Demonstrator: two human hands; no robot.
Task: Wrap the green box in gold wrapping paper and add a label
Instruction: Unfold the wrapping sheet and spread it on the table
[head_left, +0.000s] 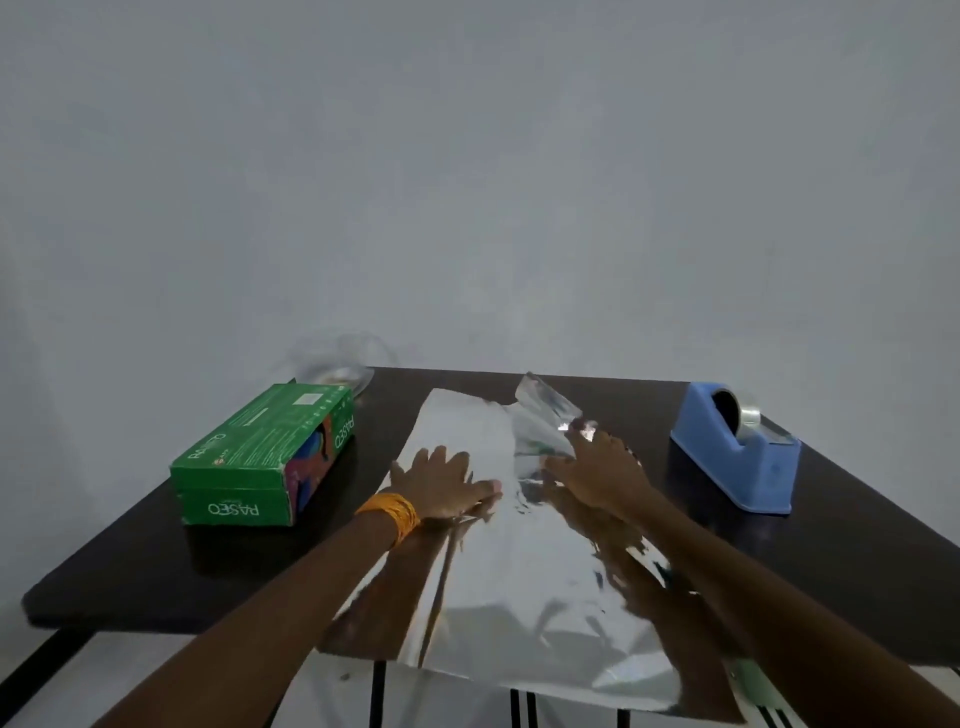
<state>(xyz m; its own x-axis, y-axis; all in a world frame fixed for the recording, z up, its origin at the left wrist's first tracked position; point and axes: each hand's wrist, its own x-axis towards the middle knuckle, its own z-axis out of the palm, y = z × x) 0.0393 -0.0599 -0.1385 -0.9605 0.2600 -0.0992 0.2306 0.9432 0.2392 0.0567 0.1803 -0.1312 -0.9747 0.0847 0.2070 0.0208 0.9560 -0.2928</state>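
step: flattening the sheet. wrapping proper not begun, box not yet on the paper, no label seen.
wrapping paper: shiny sheet spread down the middle of the dark surface, near edge hanging over the front. far right corner is curled up. reads silvery in this dim light.
left hand: palm down on the paper's left half, fingers straight and spread, holding nothing, just pressing. orange bangles at the wrist.
right hand: on the paper's right half, fingers stretched toward the foot of the curled corner. looks like pressing, no grip seen.
green box: left of the paper, apart from it, lying flat, untouched.
tape dispenser: right of the paper, well apart, blue, roll loaded.
clear plastic: beyond the paper's far left corner, too blurred to name.
next, as judged: the curl wants pressing flat, then the box lifted across and set mid-sheet, square to the edges, with paper left on every side to fold over.
risk: slick sheet may slide or spring back once both hands lift.
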